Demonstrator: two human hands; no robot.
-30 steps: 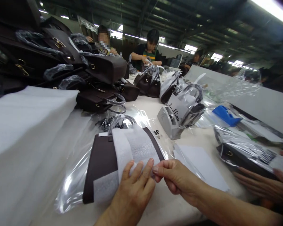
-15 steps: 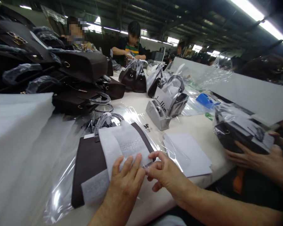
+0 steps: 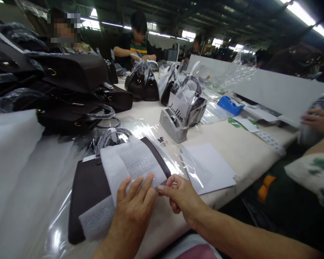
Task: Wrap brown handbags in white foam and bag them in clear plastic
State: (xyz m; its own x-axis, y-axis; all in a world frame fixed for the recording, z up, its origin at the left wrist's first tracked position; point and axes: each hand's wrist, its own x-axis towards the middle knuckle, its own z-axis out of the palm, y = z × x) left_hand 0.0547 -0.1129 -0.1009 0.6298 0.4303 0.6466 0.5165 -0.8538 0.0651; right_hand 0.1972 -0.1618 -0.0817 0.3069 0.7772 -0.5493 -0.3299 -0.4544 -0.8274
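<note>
A dark brown handbag (image 3: 89,189) lies flat on a clear plastic bag (image 3: 58,216) in front of me. White foam sheet (image 3: 139,158) is wrapped across its middle, and its handles (image 3: 112,137), covered in clear film, point away from me. My left hand (image 3: 136,203) rests on the foam with fingers stretched out, pressing it against the handbag. Beside it, at the right lower edge of the wrap, my right hand (image 3: 182,196) is closed in a pinch. What lies between thumb and forefinger is too small to make out.
White sheets (image 3: 213,167) lie to the right. Behind them stand a grey tape dispenser (image 3: 174,126), a bag in plastic (image 3: 196,108) and a blue dispenser (image 3: 229,105). Dark handbags (image 3: 70,72) are piled at left. A co-worker's hand (image 3: 320,120) holds a wrapped item at far right.
My right thumb and fingers have drawn together into a pinch at the foam's edge. The co-worker at right has moved a bag off to the right. The view has shifted slightly.
</note>
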